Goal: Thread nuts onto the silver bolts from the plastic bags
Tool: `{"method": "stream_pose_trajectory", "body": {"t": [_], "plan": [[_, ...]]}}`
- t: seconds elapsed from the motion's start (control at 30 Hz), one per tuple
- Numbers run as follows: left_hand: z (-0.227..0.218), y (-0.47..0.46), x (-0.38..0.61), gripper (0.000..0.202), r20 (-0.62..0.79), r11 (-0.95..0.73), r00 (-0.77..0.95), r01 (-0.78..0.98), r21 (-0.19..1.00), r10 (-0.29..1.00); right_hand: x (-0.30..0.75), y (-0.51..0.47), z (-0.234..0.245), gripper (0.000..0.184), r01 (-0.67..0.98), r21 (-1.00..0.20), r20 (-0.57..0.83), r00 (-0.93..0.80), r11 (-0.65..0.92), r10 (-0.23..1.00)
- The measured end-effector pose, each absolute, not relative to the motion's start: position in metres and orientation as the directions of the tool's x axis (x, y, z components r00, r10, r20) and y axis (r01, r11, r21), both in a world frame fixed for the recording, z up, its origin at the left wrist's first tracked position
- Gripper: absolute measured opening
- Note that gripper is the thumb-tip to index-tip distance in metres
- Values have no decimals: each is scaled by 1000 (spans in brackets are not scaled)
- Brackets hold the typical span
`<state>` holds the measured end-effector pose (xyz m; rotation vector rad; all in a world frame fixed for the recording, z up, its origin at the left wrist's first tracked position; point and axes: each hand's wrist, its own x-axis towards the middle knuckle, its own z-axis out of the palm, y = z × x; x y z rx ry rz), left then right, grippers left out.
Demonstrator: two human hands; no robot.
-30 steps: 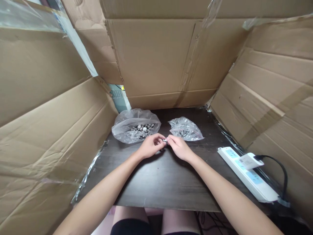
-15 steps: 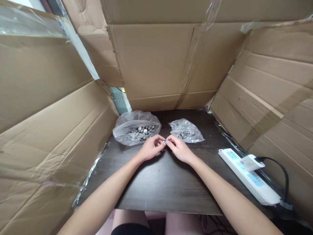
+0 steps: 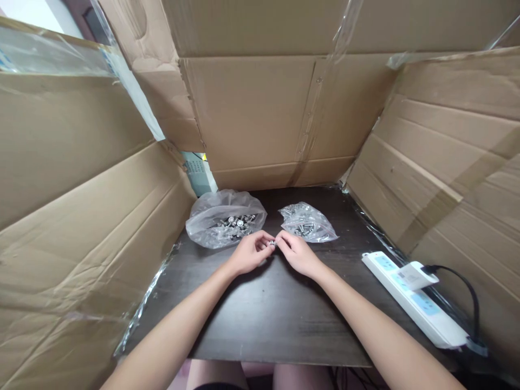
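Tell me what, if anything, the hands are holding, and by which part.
A small metal piece, held at the fingertips of the left hand and the right hand; it is too small to tell which part each grips.

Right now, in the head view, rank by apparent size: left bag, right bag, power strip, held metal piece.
Left bag and power strip: too alike to rank; the latter lies nearer.
Right bag.
Metal piece.

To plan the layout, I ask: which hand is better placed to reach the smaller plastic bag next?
Probably the right hand: it is closer to the smaller bag. The left hand is farther.
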<state>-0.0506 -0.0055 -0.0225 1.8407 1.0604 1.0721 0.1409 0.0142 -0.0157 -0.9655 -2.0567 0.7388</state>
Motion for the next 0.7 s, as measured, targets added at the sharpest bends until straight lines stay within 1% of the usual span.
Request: {"method": "stream_pose_trajectory", "body": {"t": [0.07,0.23,0.33,0.5,0.7], "plan": [[-23,-5,-51,32,295,-383,315,272,883,902,141,14,-15,31,394,-736,373,-442,550,816],[-23,-5,-52,37,277,-355,301,248,901,913,141,11,-13,28,403,-754,316,-471,519,824],[-24,-5,-52,39,280,-361,308,251,898,909,141,10,-12,29,409,-741,323,-477,532,817],[-23,-5,-51,37,283,-366,314,247,897,906,141,11,-14,34,435,-707,341,-480,557,808],[-20,-7,-51,31,267,-359,348,231,905,898,140,14,-16,41,432,-717,335,-474,546,815]]}}
